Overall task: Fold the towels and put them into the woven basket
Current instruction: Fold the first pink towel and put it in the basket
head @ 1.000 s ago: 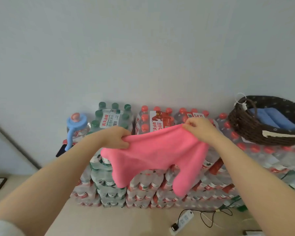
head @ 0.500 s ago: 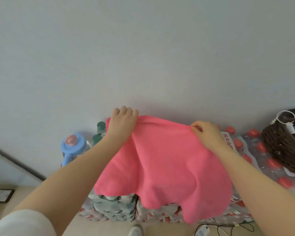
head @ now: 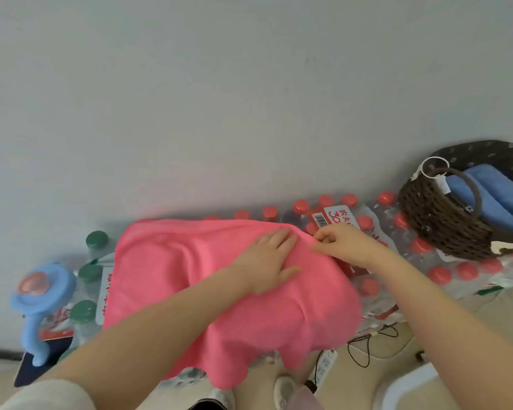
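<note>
The pink towel (head: pixel 190 279) lies spread over the top of the stacked packs of water bottles (head: pixel 397 232), and its near edge hangs down in front of them. The left hand (head: pixel 267 261) presses flat on the towel with straight fingers, grasping nothing. The right hand (head: pixel 344 244) pinches the right edge of the towel. The woven basket (head: pixel 444 223) stands on the packs at the far right and holds a folded blue towel (head: pixel 486 196)

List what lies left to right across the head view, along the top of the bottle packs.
Blue jug lid → green caps → pink towel → left hand → right hand → woven basket → blue towels.
</note>
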The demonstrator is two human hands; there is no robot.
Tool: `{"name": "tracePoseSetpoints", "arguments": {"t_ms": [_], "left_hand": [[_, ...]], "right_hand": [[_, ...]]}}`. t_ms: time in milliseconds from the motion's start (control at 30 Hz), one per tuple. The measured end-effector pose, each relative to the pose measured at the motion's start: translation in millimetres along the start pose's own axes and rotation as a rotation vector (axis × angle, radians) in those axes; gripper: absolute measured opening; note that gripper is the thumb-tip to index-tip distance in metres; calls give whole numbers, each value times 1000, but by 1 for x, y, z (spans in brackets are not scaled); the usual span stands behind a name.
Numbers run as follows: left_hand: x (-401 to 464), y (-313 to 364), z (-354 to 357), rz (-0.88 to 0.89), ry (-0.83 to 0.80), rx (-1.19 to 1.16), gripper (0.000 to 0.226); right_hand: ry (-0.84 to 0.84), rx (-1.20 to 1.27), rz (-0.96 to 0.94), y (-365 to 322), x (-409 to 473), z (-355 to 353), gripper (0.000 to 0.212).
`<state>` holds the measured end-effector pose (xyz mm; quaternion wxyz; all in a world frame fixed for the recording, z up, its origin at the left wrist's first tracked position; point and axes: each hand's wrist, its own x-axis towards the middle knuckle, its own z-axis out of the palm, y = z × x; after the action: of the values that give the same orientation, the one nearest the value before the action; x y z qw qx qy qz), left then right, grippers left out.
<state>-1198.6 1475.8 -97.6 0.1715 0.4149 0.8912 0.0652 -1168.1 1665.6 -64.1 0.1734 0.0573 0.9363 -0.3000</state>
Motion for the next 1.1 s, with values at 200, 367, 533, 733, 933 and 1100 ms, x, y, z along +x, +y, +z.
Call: {"name": "tracePoseSetpoints", "arguments": {"t_ms": [200, 367, 533, 733, 933, 1100], "left_hand": [[18, 10, 10, -194, 55, -45, 63], [20, 15, 15, -280, 126, 16, 90], [24, 14, 17, -395, 161, 34, 100], [30, 11, 12, -536, 163, 43, 80], [33, -6, 5, -787, 292, -86, 66], [34, 3, 5, -828, 402, -112, 60]], "right_hand": [[-264, 349, 37, 17, -11, -21, 13], [-431, 891, 32, 35, -17, -35, 25], [-412, 17, -1, 51, -5, -66, 13], [-167, -368, -84, 57, 18, -94, 36], [401, -234, -80, 54, 50, -92, 27], [149, -539, -8, 74, 61, -85, 22]]}}
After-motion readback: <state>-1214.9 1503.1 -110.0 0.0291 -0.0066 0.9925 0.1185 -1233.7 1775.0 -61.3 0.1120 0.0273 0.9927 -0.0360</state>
